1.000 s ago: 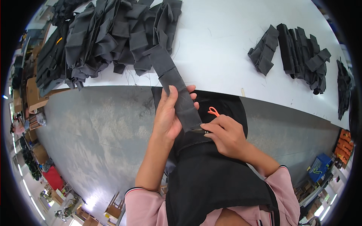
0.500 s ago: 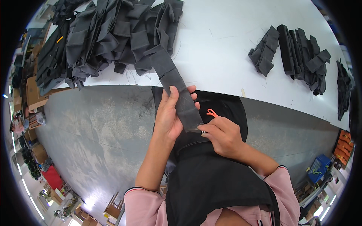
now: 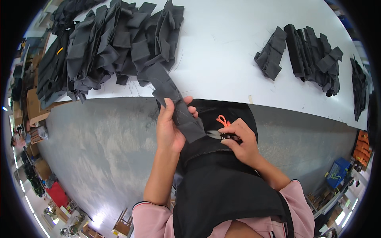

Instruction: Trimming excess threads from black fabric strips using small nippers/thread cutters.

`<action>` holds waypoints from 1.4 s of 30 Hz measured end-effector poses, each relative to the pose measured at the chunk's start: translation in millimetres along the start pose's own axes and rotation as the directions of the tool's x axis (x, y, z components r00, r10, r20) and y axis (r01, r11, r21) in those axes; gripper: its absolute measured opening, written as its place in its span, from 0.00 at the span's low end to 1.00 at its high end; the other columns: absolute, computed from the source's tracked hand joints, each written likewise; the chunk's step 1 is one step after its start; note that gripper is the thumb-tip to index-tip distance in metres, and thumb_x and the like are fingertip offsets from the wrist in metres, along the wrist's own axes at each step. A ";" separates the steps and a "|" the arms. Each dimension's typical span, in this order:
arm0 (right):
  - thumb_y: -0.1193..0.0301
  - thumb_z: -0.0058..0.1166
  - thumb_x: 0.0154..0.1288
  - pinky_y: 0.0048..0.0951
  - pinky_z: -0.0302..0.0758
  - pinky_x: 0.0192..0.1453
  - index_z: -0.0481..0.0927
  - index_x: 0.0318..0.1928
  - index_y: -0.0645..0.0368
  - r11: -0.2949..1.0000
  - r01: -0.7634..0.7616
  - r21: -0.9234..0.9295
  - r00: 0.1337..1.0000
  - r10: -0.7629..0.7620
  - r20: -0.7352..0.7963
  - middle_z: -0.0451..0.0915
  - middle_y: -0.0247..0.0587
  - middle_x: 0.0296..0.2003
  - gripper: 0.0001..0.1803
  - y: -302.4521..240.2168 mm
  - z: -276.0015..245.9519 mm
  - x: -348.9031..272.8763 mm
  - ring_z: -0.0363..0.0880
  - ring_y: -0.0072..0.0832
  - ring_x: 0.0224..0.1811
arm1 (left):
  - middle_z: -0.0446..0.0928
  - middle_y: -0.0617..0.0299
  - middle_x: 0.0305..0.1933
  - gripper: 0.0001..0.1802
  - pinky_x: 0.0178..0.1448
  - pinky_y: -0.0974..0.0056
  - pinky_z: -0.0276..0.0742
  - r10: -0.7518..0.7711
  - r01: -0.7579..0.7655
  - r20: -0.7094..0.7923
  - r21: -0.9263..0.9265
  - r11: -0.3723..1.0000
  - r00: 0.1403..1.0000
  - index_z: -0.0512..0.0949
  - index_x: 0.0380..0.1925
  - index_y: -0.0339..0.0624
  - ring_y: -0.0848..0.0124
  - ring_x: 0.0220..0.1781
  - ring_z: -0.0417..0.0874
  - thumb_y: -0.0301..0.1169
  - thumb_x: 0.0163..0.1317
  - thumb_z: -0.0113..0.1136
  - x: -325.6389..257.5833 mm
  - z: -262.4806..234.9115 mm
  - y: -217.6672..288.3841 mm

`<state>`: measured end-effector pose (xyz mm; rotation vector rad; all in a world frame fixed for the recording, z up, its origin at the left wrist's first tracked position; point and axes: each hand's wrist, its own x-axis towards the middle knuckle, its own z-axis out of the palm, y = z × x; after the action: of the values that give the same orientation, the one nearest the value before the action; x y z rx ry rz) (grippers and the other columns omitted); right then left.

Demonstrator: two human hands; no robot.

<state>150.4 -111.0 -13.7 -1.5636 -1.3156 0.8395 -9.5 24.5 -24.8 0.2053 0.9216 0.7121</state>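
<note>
My left hand (image 3: pixel 171 127) grips a dark grey folded fabric strip (image 3: pixel 177 106) with loose threads on it. The thumb lies on top and the fingertips come round the far side. The strip slants from the table edge down to my lap. In my right hand (image 3: pixel 241 142) is a pair of thread snips (image 3: pixel 214 134), with an orange cord loop (image 3: pixel 223 120) beside the fingers. Its blades point left, slightly apart, close to the strip's lower corner. Under both hands lies my black apron (image 3: pixel 230 182).
On the white table (image 3: pixel 222 51), a large heap of dark grey strips (image 3: pixel 115 43) covers the far left. Smaller bundles (image 3: pixel 313 57) and a single strip (image 3: pixel 271 55) lie on the right. Thread ends are scattered about. A blue crate (image 3: pixel 337 172) stands on the floor at right.
The snips have drawn back to the right from the strip's end, so their blades now show. My left hand and the strip have shifted slightly left, and the strip has turned a little.
</note>
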 end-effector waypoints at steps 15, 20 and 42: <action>0.80 0.60 0.53 0.18 0.66 0.42 0.80 0.42 0.60 0.892 -0.249 0.377 0.967 0.250 0.049 0.69 0.33 0.32 0.13 -4.9 3.0 -2.3 0.67 0.19 0.30 | 0.73 0.57 0.44 0.23 0.44 0.63 0.76 0.003 0.066 0.180 -0.375 0.925 0.984 0.68 0.47 0.32 0.67 0.38 0.74 0.44 0.71 0.42 6.3 -6.3 -12.3; 0.80 0.60 0.53 0.19 0.68 0.44 0.80 0.41 0.60 0.937 -0.202 0.287 0.978 0.206 0.016 0.69 0.33 0.32 0.13 -9.7 2.6 0.7 0.69 0.20 0.30 | 0.75 0.56 0.40 0.23 0.40 0.61 0.78 -0.041 0.084 0.123 -0.375 0.923 0.992 0.70 0.45 0.33 0.66 0.35 0.76 0.45 0.69 0.44 3.6 0.7 -11.7; 0.79 0.55 0.38 0.27 0.66 0.23 0.78 0.29 0.52 0.820 0.488 -0.301 0.873 -0.447 0.197 0.66 0.31 0.23 0.12 -0.6 22.6 14.0 0.71 0.24 0.23 | 0.77 0.53 0.49 0.19 0.36 0.63 0.83 0.003 -0.022 0.093 0.212 0.977 0.996 0.64 0.52 0.41 0.70 0.37 0.81 0.42 0.69 0.46 0.3 24.1 -5.3</action>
<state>132.5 -92.6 -20.7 -1.3572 -1.9160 0.4055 12.1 23.8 -12.8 0.4306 0.9084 0.6098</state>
